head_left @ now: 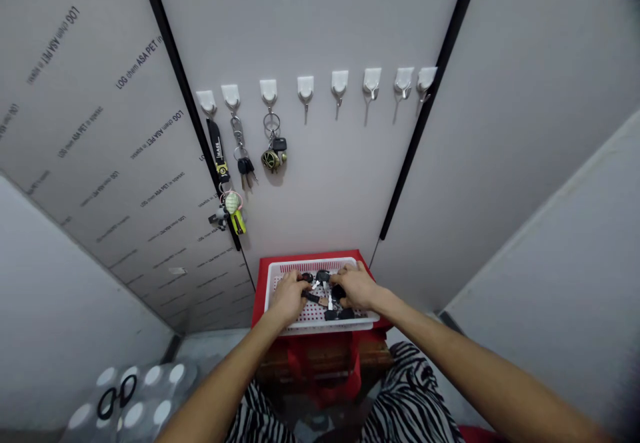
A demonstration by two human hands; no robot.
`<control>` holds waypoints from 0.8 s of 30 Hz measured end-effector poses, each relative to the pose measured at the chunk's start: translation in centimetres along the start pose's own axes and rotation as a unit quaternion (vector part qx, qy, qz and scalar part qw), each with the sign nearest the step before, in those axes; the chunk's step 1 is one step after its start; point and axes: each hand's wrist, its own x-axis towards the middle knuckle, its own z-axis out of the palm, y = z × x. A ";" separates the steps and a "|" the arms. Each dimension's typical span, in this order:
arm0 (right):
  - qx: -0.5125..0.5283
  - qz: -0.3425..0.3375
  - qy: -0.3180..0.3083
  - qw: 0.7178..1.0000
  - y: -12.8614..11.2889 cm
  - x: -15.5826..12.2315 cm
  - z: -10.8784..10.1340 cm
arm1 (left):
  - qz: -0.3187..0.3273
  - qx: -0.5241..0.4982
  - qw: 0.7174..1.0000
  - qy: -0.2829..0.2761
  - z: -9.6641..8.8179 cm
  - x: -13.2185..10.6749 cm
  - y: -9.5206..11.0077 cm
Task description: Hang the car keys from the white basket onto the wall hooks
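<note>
Both of my hands reach into a white plastic basket point(280, 327) that holds several bunches of keys point(323, 276). On the basket's left side, my left hand point(289, 298) closes its fingers on keys with a black strap point(313, 298). At the right, my right hand point(357, 287) curls its thumb and fingers round a black key fob point(339, 292); part of it is hidden. More dark keys point(340, 314) lie near the basket's front wall, below my right hand.
White adhesive hooks point(305, 90) run in a row along the panel. The three at left carry a black lanyard point(216, 143) with charms, a key bunch point(245, 166) and a ring with a brass-coloured charm point(271, 159). Red cloth point(263, 283) lies under the basket; scissors point(117, 396) rest lower left.
</note>
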 end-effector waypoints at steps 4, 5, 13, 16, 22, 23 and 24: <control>0.044 0.024 0.029 0.998 0.1 -0.3 0.0 | -0.005 0.005 1.000 0.001 0.0 0.0 -0.2; 0.063 0.032 0.038 0.997 0.1 -0.3 -0.1 | -0.008 0.004 1.000 0.004 -0.1 -0.1 -0.3; 0.222 0.021 0.080 0.971 -0.3 -0.3 -2.3 | 0.014 -0.007 1.000 0.019 -0.4 0.0 -0.3; 0.263 0.011 0.081 0.961 -0.1 -0.2 -2.0 | 0.024 -0.055 0.997 0.039 -1.6 0.4 -0.8; 0.324 -0.008 0.098 0.941 -1.2 -0.3 -1.8 | 0.071 -0.096 0.993 0.004 -5.4 1.0 -0.4; 0.345 -0.023 0.095 0.934 -1.6 -0.2 -2.0 | 0.079 -0.082 0.993 -0.001 -6.0 1.1 0.0; 0.368 -0.040 0.090 0.925 -2.1 -0.2 -2.2 | 0.084 -0.067 0.994 -0.006 -6.5 1.2 0.4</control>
